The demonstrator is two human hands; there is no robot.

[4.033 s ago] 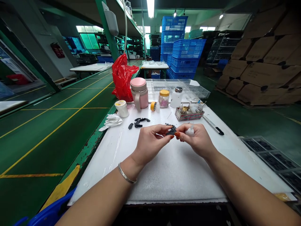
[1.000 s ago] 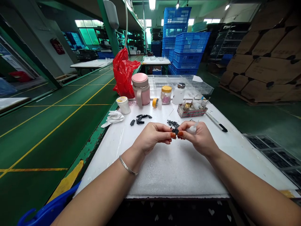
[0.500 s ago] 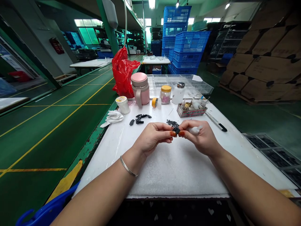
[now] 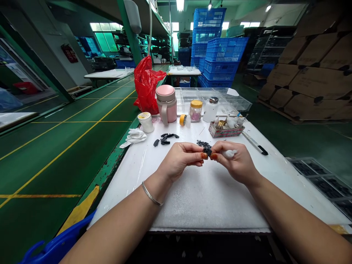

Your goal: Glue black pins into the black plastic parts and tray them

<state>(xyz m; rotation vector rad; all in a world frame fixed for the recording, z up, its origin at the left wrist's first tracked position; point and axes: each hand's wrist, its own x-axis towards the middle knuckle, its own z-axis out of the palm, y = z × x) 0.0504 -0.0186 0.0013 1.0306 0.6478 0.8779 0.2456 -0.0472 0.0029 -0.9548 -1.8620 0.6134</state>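
Left hand [image 4: 180, 158]: centre of the frame, above the white surface [image 4: 203, 194]; grip pinched together on a small black part [image 4: 207, 150], thumb and forefinger tips closed on its left side. A bracelet [image 4: 151, 196] sits on the wrist.

Right hand [image 4: 236, 161]: just right of centre; thumb and forefinger clamped on the same black part from the right, so both hands meet at it. A small white bottle [image 4: 229, 153] lies tucked in this hand, its tip pointing right.

Black part: held off the surface, between the two sets of fingertips, at the middle of the frame.

Beyond the hands, on the surface: a scatter of tiny black pieces [image 4: 202, 143]; a group of larger black pieces [image 4: 165, 138] to the upper left; a white cloth [image 4: 134, 137] at the left edge; a pink mug [image 4: 166, 103]; a yellow-lidded jar [image 4: 195, 110]; a small box of odds and ends [image 4: 224, 129]; a pen-like tool [image 4: 255, 143] to the right.
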